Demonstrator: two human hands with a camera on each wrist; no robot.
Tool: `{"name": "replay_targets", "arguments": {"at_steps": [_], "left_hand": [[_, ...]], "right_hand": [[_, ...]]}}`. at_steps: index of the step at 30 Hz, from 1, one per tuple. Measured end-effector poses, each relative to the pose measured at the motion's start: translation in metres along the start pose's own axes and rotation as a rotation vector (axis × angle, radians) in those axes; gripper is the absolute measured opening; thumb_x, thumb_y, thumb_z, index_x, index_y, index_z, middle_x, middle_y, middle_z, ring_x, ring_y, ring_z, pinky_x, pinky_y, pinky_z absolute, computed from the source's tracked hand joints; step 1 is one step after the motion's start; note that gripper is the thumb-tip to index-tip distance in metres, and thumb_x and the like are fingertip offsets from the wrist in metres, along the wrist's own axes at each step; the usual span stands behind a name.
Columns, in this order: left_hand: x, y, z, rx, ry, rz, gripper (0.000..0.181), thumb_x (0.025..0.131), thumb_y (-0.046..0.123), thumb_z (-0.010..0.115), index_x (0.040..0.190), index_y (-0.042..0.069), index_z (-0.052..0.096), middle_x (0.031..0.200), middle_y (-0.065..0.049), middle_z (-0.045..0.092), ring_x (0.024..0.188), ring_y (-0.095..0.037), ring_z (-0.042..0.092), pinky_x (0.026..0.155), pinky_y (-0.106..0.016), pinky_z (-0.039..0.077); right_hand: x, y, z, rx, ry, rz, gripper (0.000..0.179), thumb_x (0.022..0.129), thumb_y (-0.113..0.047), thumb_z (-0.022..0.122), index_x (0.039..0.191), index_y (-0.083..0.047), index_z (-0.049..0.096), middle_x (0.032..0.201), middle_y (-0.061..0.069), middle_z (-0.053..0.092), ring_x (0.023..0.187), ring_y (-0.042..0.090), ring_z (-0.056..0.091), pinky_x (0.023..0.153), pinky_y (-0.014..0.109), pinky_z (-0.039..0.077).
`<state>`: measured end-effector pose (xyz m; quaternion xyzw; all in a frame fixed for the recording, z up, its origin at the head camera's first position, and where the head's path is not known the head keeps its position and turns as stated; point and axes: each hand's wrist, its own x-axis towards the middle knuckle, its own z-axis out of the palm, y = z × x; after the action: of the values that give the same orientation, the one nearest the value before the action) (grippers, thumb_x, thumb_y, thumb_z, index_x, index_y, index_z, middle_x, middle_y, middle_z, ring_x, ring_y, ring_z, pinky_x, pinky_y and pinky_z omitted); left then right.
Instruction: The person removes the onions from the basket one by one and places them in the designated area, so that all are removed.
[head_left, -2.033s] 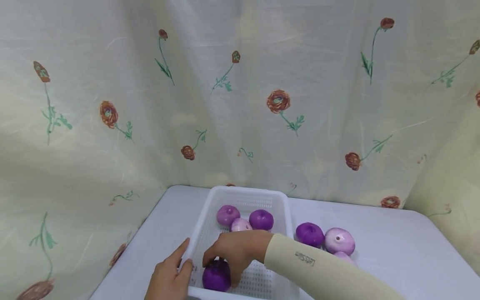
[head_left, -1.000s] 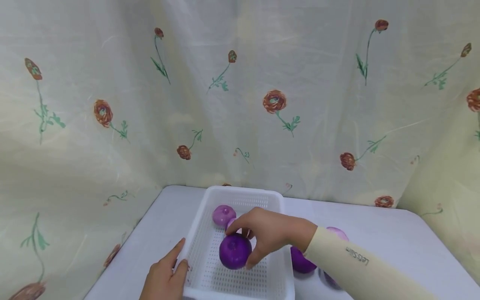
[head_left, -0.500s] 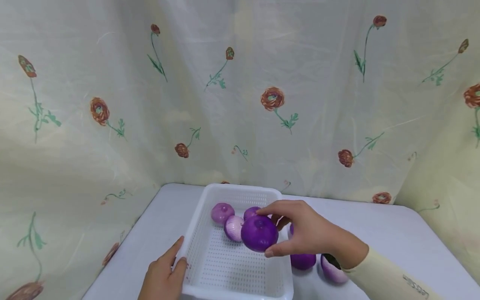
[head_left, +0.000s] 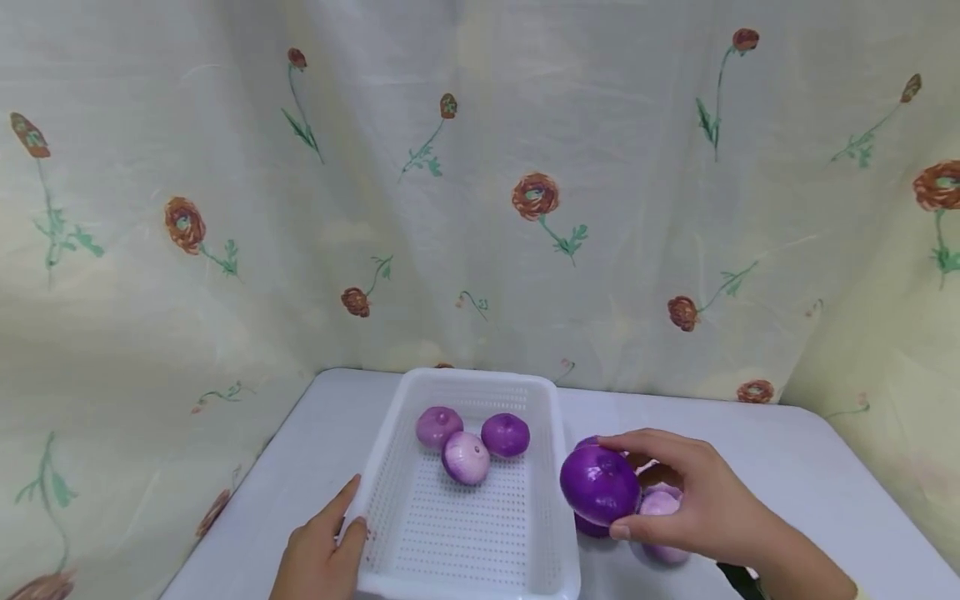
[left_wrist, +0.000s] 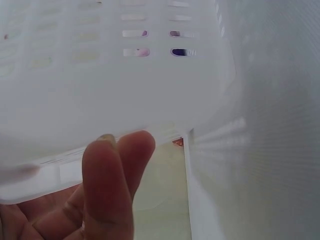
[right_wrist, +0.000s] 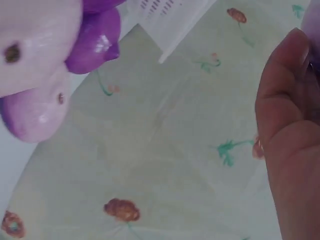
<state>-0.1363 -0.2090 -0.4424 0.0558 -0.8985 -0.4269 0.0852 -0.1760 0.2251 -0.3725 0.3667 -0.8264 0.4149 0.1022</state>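
Observation:
In the head view, my right hand [head_left: 693, 504] grips a glossy dark purple onion [head_left: 597, 485] between thumb and fingers, just beyond the basket's right side. Only a sliver of that onion [right_wrist: 313, 27] shows in the right wrist view. My left hand [head_left: 318, 546] holds the left rim of a white perforated plastic basket [head_left: 566, 533]; the left wrist view has its thumb and fingers at the basket's edge. Inside the basket, toward the back, lie a mauve onion [head_left: 438, 427], a purple onion [head_left: 506, 435] and a pale-topped onion [head_left: 467, 458].
More onions sit on the white table [head_left: 757, 467] right of the basket: a pale pink one [head_left: 662, 504] and a dark purple one [head_left: 591, 526], partly hidden behind the held onion and right hand. A flowered curtain [head_left: 615, 250] hangs behind and along both sides.
My right hand has lifted the dark purple onion from the front of the basket and carried it right, past the basket's right rim. My left hand stays at the left rim.

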Motion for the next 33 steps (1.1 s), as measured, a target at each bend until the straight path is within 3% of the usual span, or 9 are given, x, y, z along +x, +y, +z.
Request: {"name": "replay_targets", "arguments": {"at_steps": [8,15,24,30,33], "left_hand": [[0.001,-0.002,0.0,0.006,-0.001,-0.002,0.055,0.104,0.02,0.059,0.156,0.006,0.052,0.131,-0.026,0.069,0.097,-0.025,0.073,0.074,-0.045,0.061],[-0.001,-0.001,-0.001,-0.007,-0.009,0.001,0.055,0.104,0.019,0.058,0.157,0.005,0.051,0.131,-0.027,0.068,0.095,-0.025,0.073,0.072,-0.043,0.061],[-0.001,-0.002,0.0,0.019,-0.009,0.02,0.055,0.104,0.021,0.058,0.157,0.007,0.051,0.132,-0.025,0.069,0.1,-0.025,0.072,0.078,-0.046,0.06],[-0.002,0.001,-0.001,0.04,0.001,0.021,0.055,0.104,0.02,0.057,0.157,0.008,0.05,0.134,-0.023,0.068,0.107,-0.028,0.07,0.086,-0.052,0.059],[-0.003,0.002,-0.001,0.035,0.009,0.019,0.055,0.104,0.019,0.057,0.157,0.008,0.051,0.133,-0.024,0.068,0.103,-0.026,0.071,0.083,-0.05,0.06]], "right_hand": [[-0.042,0.006,0.002,-0.077,0.167,0.207,0.073,0.077,-0.025,0.098,0.142,-0.025,0.065,0.124,-0.006,0.071,0.096,0.014,0.07,0.077,0.03,0.061],[-0.066,0.019,0.022,-0.148,0.239,0.25,0.073,0.073,-0.031,0.1,0.138,-0.02,0.068,0.12,-0.007,0.071,0.092,0.011,0.07,0.072,0.03,0.062],[-0.077,0.022,0.037,-0.128,0.258,0.339,0.077,0.072,-0.037,0.099,0.14,-0.028,0.066,0.112,-0.01,0.071,0.089,0.01,0.071,0.072,0.033,0.062],[-0.078,0.026,0.043,-0.131,0.247,0.339,0.079,0.07,-0.042,0.1,0.14,-0.03,0.066,0.116,-0.011,0.07,0.09,0.01,0.071,0.072,0.031,0.062],[-0.077,0.028,0.048,-0.135,0.234,0.298,0.077,0.07,-0.041,0.1,0.138,-0.025,0.067,0.118,-0.011,0.07,0.091,0.009,0.071,0.074,0.03,0.061]]}}
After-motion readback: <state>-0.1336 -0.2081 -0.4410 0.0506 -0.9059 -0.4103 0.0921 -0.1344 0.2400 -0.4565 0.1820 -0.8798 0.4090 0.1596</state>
